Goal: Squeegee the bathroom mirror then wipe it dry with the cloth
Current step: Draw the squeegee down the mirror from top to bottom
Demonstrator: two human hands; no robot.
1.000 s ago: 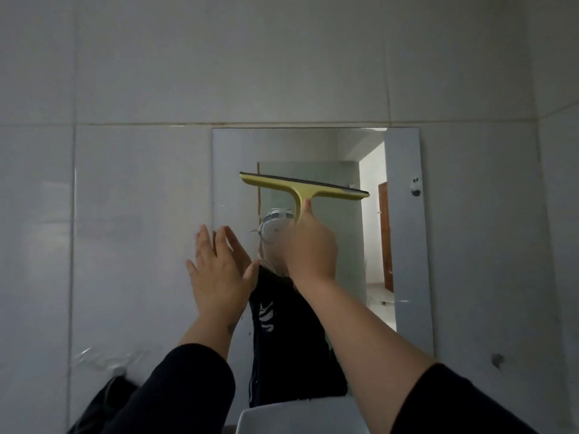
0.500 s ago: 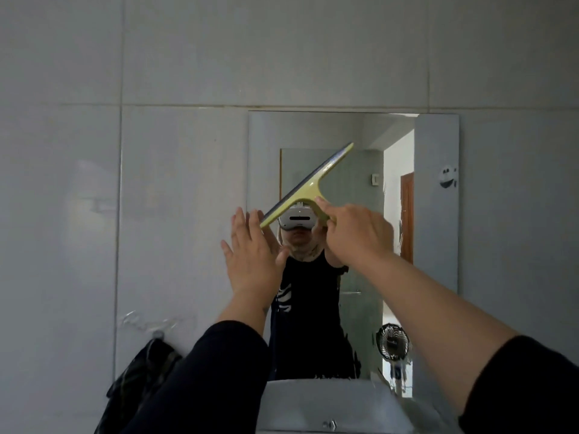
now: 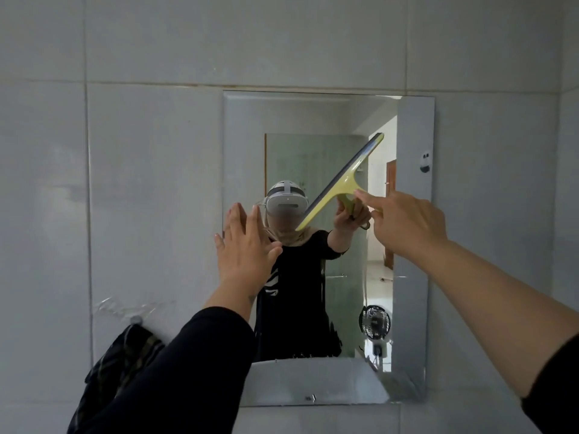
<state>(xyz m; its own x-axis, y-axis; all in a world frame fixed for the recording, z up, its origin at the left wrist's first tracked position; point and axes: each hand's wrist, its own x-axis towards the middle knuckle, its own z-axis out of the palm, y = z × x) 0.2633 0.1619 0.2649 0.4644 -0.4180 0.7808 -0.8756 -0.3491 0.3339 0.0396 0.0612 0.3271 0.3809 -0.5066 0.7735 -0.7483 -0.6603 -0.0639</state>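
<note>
A rectangular mirror point(image 3: 413, 233) hangs on the grey tiled wall. My right hand point(image 3: 404, 223) grips the handle of a yellow squeegee point(image 3: 340, 183), whose blade lies tilted on the glass, upper end to the right, near the mirror's middle. My left hand point(image 3: 244, 249) is flat with fingers spread, pressed against the mirror's left edge. The mirror reflects a person in a dark top wearing a white headset. A dark plaid cloth point(image 3: 116, 368) hangs from a wall hook at the lower left.
A clear suction hook point(image 3: 136, 317) holds the plaid cloth left of the mirror. A white basin rim is reflected at the mirror's bottom point(image 3: 313, 383). A small sticker point(image 3: 425, 164) sits on the mirror's right strip. Grey tiles point(image 3: 150, 183) surround everything.
The squeegee went from level to tilted, and has slid right across the glass with my right hand. My left hand stayed at the mirror's left edge. The view dropped lower.
</note>
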